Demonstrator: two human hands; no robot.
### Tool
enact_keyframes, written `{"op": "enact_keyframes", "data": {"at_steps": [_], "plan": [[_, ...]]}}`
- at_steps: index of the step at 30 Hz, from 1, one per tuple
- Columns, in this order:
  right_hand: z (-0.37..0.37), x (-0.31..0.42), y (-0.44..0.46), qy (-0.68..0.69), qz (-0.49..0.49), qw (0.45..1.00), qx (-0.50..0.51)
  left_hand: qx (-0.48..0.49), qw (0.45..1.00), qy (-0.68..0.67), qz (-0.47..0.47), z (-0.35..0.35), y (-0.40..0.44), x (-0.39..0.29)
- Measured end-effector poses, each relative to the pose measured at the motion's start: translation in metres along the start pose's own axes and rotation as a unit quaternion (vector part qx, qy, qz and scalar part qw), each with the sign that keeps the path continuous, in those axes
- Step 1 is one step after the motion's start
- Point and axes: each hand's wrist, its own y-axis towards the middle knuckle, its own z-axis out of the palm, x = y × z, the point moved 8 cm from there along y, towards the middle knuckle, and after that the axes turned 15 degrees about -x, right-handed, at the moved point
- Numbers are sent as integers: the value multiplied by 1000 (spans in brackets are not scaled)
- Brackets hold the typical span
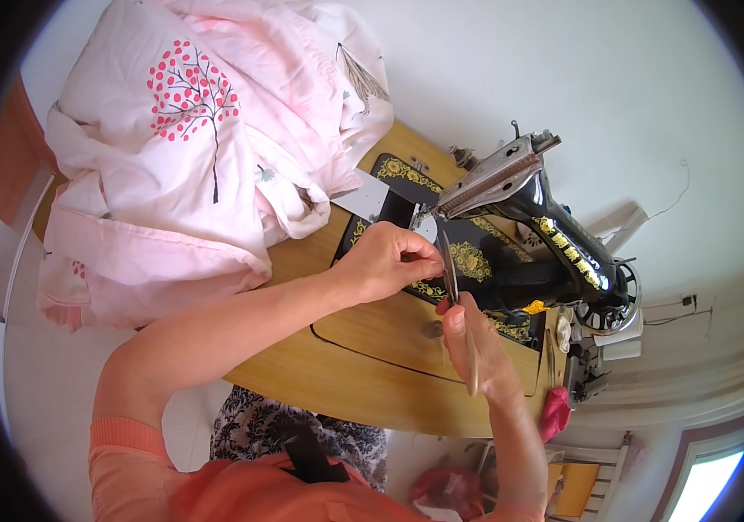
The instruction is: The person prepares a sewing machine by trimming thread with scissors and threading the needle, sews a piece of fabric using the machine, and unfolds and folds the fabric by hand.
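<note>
My right hand point(476, 344) grips a pair of scissors point(449, 271), its pale handle loop below the palm and its blades pointing up towards the machine's needle area. Close beside the blades, my left hand point(394, 259) is closed in a pinch; whatever lies between its fingertips is too small to make out. Both hands are over the front edge of a black sewing machine point(563, 248) with gold floral decoration. Its needle end stands just beyond my left fingertips, above the patterned bed point(469, 259).
White and pink fabric point(172, 165) with a printed tree is heaped on the left of the wooden table point(363, 348). The handwheel point(620, 300) stands at the machine's right end. A bright pink cloth point(555, 413) hangs at the table's right edge. A wall point(511, 70) rises behind.
</note>
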Motion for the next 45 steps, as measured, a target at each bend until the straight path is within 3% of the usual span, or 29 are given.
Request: {"op": "enact_keyframes", "data": {"at_steps": [10, 16, 20, 22, 26, 29, 31, 33, 35, 37, 39, 42, 44, 45], "plan": [[-7, 1, 0, 21, -88, 992, -86, 10, 999, 35, -7, -1, 1, 2], [-39, -50, -1, -184, -48, 962, -197, 0, 1000, 12, 3, -3, 4, -2], [-49, -77, -7, -193, -17, 967, -168, 1, 1000, 28, 6, -2, 4, 3], [-53, -76, -10, -200, -44, 965, -166, 1, 998, 65, 5, -2, 3, 2], [-58, -73, -17, -270, -108, 946, -140, -20, 998, 1, 61, -4, 5, 8], [-80, -37, -28, -320, -172, 903, -230, -6, 997, 34, 63, -3, 4, 5], [-81, -3, -41, -77, -193, 964, -169, -6, 994, 79, 72, -3, 4, 2], [-72, 37, -70, 211, -173, 960, -71, -7, 998, 46, 50, -3, 4, 5], [-59, 87, -95, 430, -306, 843, 103, -7, 999, 20, 47, -3, 4, 8], [-46, 121, -120, 545, -356, 690, 315, -7, 998, -1, 62, -3, 4, 10], [-41, 126, -128, 556, -379, 645, 363, -4, 999, 5, 48, -2, 3, 9], [-45, 120, -125, 525, -438, 678, 270, -2, 999, 12, 45, -2, 4, 8], [-51, 101, -116, 377, -461, 803, -2, -1, 999, 16, 44, -3, 3, 9], [-55, 82, -99, 272, -392, 868, -141, 1, 999, 15, 42, -3, 3, 9]]}}
